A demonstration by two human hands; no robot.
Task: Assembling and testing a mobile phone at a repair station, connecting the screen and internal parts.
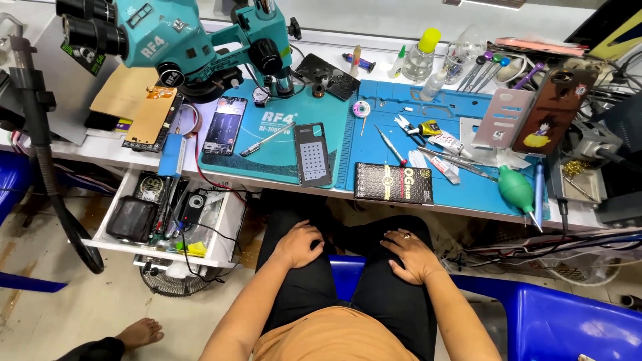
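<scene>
Head view of a seated person at a repair bench. The left hand point(297, 245) lies palm down on the left thigh, fingers curled loosely over the black trousers point(314, 281) and closed on nothing; the right hand point(406, 255), a ring on one finger, rests flat on the right thigh with fingers spread, likewise holding nothing. Both hands are well apart from the bench edge. Nearest above the right hand, a black rectangular box point(394, 183) with gold print lies at the front edge of the blue work mat point(381, 144); nearest above the left hand, a dark perforated plate point(313, 154) lies on the teal mat point(281, 157), near a phone point(225, 125) lying screen up and a slim metal tool point(267, 139). A teal microscope point(180, 40) overhangs the bench at upper left, its eyepieces cut off by the frame edge. A green bulb blower point(517, 189) lies at the right end of the blue mat, beside tweezers and small tubes too crowded to separate. An open drawer point(224, 247) below the bench holds a dark pouch and tangled cables; its other contents cannot be made out. A bare foot point(139, 332) enters at lower left, its owner out of frame. The blue plastic chair point(568, 321) is partly hidden by the legs.
</scene>
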